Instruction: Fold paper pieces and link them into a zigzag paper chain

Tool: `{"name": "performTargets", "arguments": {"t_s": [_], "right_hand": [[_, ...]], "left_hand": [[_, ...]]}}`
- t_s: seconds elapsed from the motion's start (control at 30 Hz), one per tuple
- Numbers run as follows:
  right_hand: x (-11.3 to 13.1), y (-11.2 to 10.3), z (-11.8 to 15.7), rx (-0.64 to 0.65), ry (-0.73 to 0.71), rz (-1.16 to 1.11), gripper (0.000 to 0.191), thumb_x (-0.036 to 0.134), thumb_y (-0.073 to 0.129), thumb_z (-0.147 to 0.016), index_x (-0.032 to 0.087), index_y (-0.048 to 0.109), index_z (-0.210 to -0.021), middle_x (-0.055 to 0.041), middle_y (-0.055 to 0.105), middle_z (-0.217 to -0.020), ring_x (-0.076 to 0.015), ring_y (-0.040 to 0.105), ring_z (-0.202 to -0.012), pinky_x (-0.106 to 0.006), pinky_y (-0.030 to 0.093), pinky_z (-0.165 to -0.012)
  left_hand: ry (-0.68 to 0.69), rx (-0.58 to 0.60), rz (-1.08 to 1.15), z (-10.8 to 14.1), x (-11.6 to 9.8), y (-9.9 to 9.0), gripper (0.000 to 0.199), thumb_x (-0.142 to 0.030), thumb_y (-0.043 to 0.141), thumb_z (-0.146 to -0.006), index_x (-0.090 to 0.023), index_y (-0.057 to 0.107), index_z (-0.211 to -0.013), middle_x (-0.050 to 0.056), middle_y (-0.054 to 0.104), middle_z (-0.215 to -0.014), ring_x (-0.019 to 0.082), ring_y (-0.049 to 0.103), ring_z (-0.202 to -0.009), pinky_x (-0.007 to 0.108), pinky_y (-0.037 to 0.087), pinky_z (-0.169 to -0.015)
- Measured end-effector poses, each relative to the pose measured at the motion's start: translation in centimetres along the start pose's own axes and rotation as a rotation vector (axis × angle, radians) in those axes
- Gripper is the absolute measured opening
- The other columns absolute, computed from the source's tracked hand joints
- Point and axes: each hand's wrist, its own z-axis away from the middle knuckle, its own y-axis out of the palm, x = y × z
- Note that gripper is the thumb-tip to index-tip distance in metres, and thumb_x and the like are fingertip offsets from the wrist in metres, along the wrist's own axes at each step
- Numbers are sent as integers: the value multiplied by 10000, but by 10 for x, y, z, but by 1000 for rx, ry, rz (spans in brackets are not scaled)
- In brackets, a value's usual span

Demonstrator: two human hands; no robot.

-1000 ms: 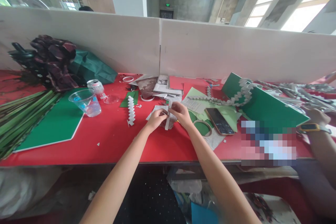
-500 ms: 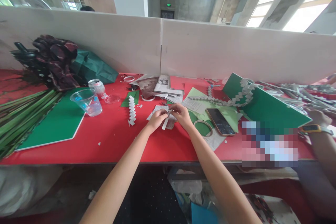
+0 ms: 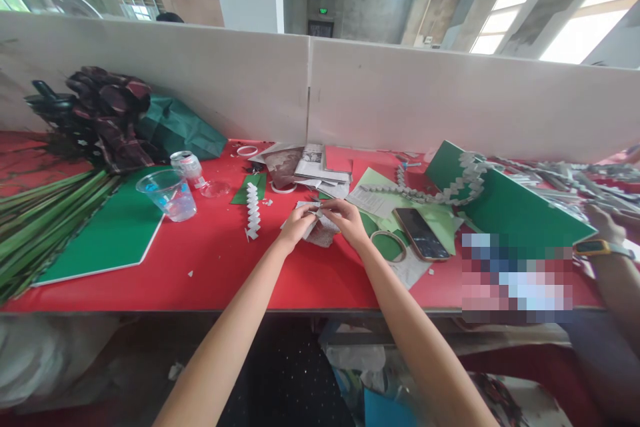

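Observation:
Both hands meet over a printed paper sheet (image 3: pixel 323 235) on the red table. My left hand (image 3: pixel 299 224) is closed, its fingertips pinching a small white paper strip (image 3: pixel 318 212). From the other side my right hand (image 3: pixel 346 219) pinches the same strip, its fingers bent together. The fingers hide most of the strip. To the left lies a short zigzag chain of folded white paper (image 3: pixel 253 211), partly over a green card (image 3: pixel 245 189). A longer folded chain (image 3: pixel 425 195) curves across light green sheets at the right.
A plastic cup (image 3: pixel 170 195), a can (image 3: pixel 187 165) and long green leaves (image 3: pixel 65 213) are at the left. Right of my hands are a tape roll (image 3: pixel 388 246), a phone (image 3: pixel 421 233) and a green board (image 3: pixel 510 203). Another person's hand (image 3: pixel 604 223) is at the far right.
The white strip end that hung below my fingers no longer shows there. Both hands stay close together over the printed sheet, with only slight finger movement.

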Motion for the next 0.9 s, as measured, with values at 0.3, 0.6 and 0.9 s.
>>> {"name": "performTargets", "arguments": {"t_s": [0.3, 0.6, 0.9], "right_hand": [[-6, 0, -1, -20, 27, 4, 214, 361, 675, -759, 187, 659, -882, -61, 690, -901, -191, 645, -832, -326, 496, -802], [-11, 0, -2, -20, 28, 24, 219, 348, 682, -747, 185, 621, -879, -58, 675, -888, -185, 641, -824, -327, 501, -797], [-15, 0, -3, -5, 43, -1, 225, 316, 671, -752, 188, 646, -936, -61, 689, -921, -191, 649, -862, -334, 502, -819]], "left_hand": [[-68, -15, -43, 3, -7, 1, 200, -263, 553, -759, -176, 619, -927, 1, 612, -611, 106, 515, -467, 222, 387, -462], [-57, -5, -64, 2, -2, 1, 216, -280, 640, -726, -160, 610, -903, -8, 604, -598, 91, 484, -450, 219, 372, -447], [125, -59, -245, -4, 8, -3, 247, -383, 639, -767, -154, 618, -858, 30, 640, -641, 133, 545, -520, 231, 410, -464]]}}
